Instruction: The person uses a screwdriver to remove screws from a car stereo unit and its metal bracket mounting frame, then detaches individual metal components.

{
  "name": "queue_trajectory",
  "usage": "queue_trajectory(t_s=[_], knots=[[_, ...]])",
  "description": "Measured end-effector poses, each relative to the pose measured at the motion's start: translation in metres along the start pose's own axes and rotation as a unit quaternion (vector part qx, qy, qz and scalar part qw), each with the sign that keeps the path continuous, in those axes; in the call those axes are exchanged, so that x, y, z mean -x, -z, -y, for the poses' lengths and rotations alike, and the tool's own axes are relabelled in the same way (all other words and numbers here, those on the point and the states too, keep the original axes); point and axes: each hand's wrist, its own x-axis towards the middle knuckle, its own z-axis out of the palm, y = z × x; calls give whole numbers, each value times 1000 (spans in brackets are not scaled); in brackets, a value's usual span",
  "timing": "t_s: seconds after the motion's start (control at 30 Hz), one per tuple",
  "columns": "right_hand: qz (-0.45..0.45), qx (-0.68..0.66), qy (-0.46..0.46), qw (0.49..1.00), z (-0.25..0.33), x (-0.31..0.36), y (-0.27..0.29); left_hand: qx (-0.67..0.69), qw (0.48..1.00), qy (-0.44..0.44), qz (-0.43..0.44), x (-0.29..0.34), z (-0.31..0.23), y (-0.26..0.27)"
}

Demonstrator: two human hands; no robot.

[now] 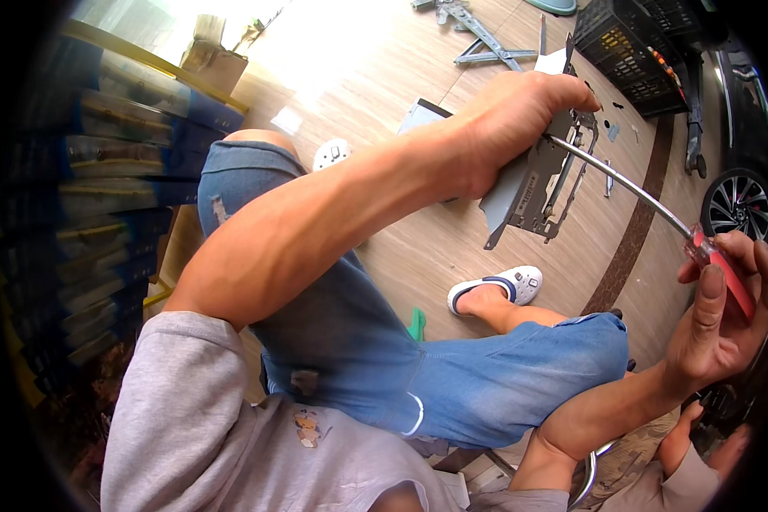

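My left hand (516, 115) is closed on the upper part of a dark grey metal bracket frame (533, 200) with slots and cut-outs. The frame hangs tilted above the floor, and my palm hides part of it. In my right hand (715, 328) is a screwdriver (627, 186) with a red and clear handle, held between the fingers and thumb. Its long steel shaft slants up and left, and the tip end reaches the frame beside my left hand. Whether the tip sits in a screw or a slot is hidden.
A black plastic crate (631, 60) stands at the far right, near a dark car's wheel (740, 205). Grey metal arms (486, 43) and small parts lie on the tiled floor. Shelves of packages (119, 154) line the left. Another person's arm (683, 439) shows at lower right.
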Motion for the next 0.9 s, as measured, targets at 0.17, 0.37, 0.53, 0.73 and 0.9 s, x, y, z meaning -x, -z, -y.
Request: queue_trajectory(t_s=[0.17, 0.37, 0.53, 0.73, 0.9], knots=[[-49, -115, 4, 992, 7, -7, -18, 13, 1000, -1, 6, 0, 1, 4], [-24, -151, 76, 985, -8, -11, -9, 56, 998, 16, 28, 8, -1, -1], [-27, -9, 115, 993, -5, -8, 3, 38, 998, 16, 37, 9, 2, -3], [-30, -1, -10, 999, 10, 3, -4, 51, 997, 33, 36, 7, 8, -5], [-43, -49, 27, 998, 2, -16, -11, 44, 997, 54, 28, 5, 12, -5]])
